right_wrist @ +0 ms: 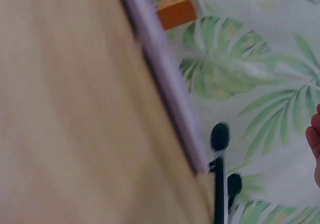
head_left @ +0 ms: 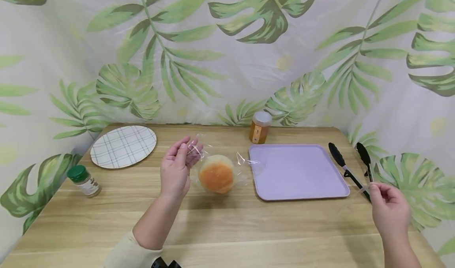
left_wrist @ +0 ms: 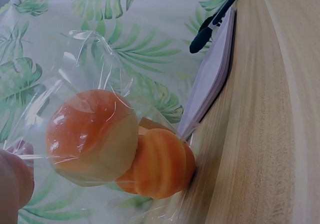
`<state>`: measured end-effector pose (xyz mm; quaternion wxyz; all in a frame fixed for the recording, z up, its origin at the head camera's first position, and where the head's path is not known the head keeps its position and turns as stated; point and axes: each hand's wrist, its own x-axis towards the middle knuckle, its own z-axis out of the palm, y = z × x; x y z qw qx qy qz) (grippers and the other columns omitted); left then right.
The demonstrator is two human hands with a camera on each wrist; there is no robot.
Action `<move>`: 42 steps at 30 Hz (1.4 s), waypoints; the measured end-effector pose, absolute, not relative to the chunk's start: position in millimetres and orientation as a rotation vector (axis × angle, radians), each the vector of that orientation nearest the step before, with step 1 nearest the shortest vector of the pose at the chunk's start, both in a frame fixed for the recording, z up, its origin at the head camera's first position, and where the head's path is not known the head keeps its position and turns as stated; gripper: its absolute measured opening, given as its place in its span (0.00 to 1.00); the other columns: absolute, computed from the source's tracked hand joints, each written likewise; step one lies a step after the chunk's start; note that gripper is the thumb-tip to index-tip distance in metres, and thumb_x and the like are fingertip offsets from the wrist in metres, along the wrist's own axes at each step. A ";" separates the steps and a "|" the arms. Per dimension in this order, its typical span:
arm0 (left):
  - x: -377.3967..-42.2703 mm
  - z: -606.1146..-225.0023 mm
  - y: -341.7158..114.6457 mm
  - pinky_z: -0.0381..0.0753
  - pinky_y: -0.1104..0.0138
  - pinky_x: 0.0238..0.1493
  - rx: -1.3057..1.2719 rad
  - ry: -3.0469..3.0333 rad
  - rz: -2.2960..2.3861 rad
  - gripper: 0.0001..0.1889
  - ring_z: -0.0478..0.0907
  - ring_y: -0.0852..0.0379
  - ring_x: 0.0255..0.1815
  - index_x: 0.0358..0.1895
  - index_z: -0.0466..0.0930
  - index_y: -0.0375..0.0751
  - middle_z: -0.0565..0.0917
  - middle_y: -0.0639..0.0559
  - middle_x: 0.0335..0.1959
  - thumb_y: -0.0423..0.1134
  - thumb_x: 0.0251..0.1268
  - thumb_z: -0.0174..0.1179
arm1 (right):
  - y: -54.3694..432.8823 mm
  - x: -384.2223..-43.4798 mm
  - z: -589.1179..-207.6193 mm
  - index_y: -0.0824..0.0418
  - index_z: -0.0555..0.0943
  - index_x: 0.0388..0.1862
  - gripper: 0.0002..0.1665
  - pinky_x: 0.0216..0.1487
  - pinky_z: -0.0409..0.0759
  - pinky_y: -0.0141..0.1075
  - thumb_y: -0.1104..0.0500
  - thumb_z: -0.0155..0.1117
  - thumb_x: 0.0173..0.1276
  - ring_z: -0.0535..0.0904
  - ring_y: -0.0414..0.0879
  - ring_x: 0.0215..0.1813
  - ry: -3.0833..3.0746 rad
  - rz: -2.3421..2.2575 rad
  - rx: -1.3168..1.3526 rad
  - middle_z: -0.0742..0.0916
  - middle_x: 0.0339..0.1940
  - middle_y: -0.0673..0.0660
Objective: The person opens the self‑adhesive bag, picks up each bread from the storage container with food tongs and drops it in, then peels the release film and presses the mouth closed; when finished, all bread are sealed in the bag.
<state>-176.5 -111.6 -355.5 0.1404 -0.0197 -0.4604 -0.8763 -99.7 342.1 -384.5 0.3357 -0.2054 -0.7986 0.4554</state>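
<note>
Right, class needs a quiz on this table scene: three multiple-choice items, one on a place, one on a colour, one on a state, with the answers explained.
1. Where does the wrapped bun lie?
A. on the lavender tray
B. on the table, left of the tray
C. on the checked plate

2. What colour is the lid of the small jar at the table's left edge?
A. green
B. red
C. black

3. What is the left hand doing?
A. lying flat on the table
B. holding the tongs
C. pinching the bun's clear wrapper

Answers: 1 B, the bun sits on bare wood beside the lavender tray. 2 A, its cap is green. 3 C, its fingers hold the clear wrapper above the bun.
</note>
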 end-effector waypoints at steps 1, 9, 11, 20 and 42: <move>-176.5 -355.0 -111.5 0.87 0.71 0.44 -0.041 -1.328 -2.537 0.10 0.88 0.59 0.42 0.47 0.80 0.44 0.90 0.57 0.41 0.34 0.77 0.47 | 344.1 -98.9 -390.6 0.36 0.78 0.25 0.20 0.26 0.67 0.13 0.63 0.61 0.69 0.70 0.25 0.28 -2.090 1.166 -0.530 0.77 0.24 0.26; -175.0 -353.4 -108.9 0.88 0.70 0.43 0.016 -1.329 -2.532 0.12 0.88 0.60 0.39 0.47 0.80 0.46 0.90 0.58 0.39 0.33 0.78 0.45 | 363.8 -96.1 -415.9 0.50 0.81 0.28 0.09 0.27 0.68 0.14 0.60 0.60 0.69 0.69 0.23 0.28 -2.233 1.087 -0.630 0.74 0.24 0.27; -175.0 -353.1 -108.1 0.88 0.70 0.43 0.016 -1.328 -2.535 0.12 0.89 0.60 0.39 0.46 0.80 0.46 0.90 0.57 0.39 0.33 0.78 0.45 | 369.3 -95.4 -420.5 0.52 0.81 0.28 0.09 0.26 0.68 0.16 0.59 0.61 0.69 0.69 0.24 0.27 -2.267 1.095 -0.662 0.74 0.22 0.28; -176.1 -353.4 -107.1 0.88 0.70 0.42 0.019 -1.329 -2.539 0.12 0.88 0.60 0.39 0.46 0.80 0.46 0.90 0.57 0.38 0.33 0.78 0.45 | 389.8 -90.6 -442.0 0.67 0.80 0.56 0.23 0.28 0.69 0.28 0.51 0.50 0.76 0.67 0.29 0.30 -2.555 1.051 -0.723 0.84 0.35 0.45; -175.8 -352.4 -106.1 0.88 0.70 0.42 -0.020 -1.295 -2.553 0.11 0.88 0.59 0.39 0.45 0.81 0.44 0.90 0.56 0.37 0.32 0.77 0.47 | 275.8 -128.8 -391.5 0.71 0.76 0.59 0.21 0.47 0.73 0.12 0.65 0.63 0.68 0.72 0.21 0.46 -2.442 1.191 0.167 0.83 0.49 0.51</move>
